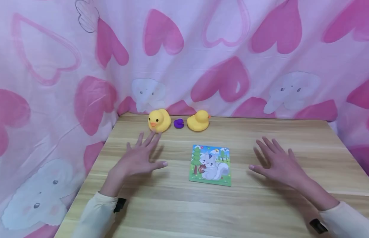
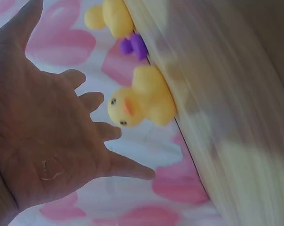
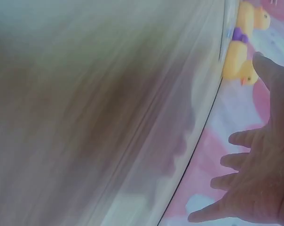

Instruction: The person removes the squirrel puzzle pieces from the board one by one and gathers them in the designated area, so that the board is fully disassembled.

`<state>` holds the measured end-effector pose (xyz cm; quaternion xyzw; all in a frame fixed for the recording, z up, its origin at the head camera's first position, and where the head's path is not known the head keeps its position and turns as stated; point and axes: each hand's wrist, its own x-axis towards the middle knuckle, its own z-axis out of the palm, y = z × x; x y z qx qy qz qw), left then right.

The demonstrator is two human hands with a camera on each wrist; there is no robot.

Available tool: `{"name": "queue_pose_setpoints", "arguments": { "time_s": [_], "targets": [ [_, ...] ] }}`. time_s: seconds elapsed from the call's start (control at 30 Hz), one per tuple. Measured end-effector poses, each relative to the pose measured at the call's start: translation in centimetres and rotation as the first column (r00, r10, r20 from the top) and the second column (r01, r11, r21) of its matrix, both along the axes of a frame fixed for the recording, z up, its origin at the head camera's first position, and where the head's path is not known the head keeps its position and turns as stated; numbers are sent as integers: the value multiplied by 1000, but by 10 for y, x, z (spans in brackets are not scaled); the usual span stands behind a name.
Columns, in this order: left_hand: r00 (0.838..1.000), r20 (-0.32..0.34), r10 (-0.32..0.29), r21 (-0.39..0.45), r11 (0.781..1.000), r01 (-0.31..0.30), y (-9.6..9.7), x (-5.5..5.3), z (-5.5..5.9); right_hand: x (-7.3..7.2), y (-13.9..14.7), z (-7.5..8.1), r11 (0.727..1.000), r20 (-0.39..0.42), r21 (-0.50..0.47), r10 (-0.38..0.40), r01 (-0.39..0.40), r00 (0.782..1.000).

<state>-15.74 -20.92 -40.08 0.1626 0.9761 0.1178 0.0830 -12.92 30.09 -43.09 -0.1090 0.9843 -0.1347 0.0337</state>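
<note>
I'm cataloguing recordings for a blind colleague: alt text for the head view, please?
A person's left grip and right grip, both empty and spread wide, flank a squirrel picture on a wood-grain table. Behind it stand a yellow duck, a small purple duck and another yellow duck, before a pink heart-patterned cloth.

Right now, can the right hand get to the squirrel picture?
Probably yes: the right hand is empty, fingers spread, to the right of the squirrel picture, and only wooden tabletop shows between them.
</note>
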Motion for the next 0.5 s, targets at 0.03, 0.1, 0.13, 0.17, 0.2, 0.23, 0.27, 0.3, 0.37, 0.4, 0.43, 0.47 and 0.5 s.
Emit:
{"name": "queue_pose_setpoints", "arguments": {
  "time_s": [0.03, 0.1, 0.13, 0.17, 0.2, 0.23, 0.27, 0.3, 0.37, 0.4, 0.43, 0.47, 0.5],
  "targets": [
    [1000, -8, -20, 1, 1000, 20, 5, -2, -1, 0, -4, 0, 1000, -9, -10, 8, -8, 1000],
    [998, -19, -61, 13, 998, 61, 14, -5, -3, 0, -10, -1, 999, -24, -32, 26, -27, 999],
    [996, -23, -82, 23, 996, 82, 18, -7, -4, 0, -14, -2, 998, -35, -42, 40, -41, 999],
    [995, -27, -100, 32, 994, 101, 22, -9, -5, -1, -17, -3, 997, -44, -53, 57, -59, 997],
    [992, -32, -122, 46, 991, 123, 26, -10, -7, -2, -20, -5, 995, -52, -62, 77, -81, 996],
    [989, -33, -143, 57, 988, 144, 29, -12, -8, -2, -23, -7, 992, -60, -65, 101, -105, 993],
    [987, -26, -159, 72, 984, 161, 33, -14, -9, -3, -27, -10, 989, -66, -69, 127, -132, 990],
    [984, -17, -175, 86, 981, 176, 37, -15, -10, -5, -31, -13, 985, -71, -70, 155, -160, 985],
    [978, 2, -209, 115, 971, 207, 44, -18, -12, -7, -40, -18, 975, -70, -80, 204, -210, 976],
    [973, 15, -228, 124, 966, 225, 48, -19, -13, -9, -45, -21, 970, -68, -81, 223, -228, 972],
    [969, 31, -247, 132, 962, 241, 52, -20, -14, -10, -50, -23, 966, -70, -83, 241, -246, 968],
    [964, 46, -264, 140, 957, 255, 57, -21, -14, -12, -55, -24, 962, -65, -88, 251, -257, 966],
    [957, 58, -285, 148, 950, 274, 62, -22, -15, -14, -59, -25, 960, -62, -91, 259, -264, 964]
  ]
}}
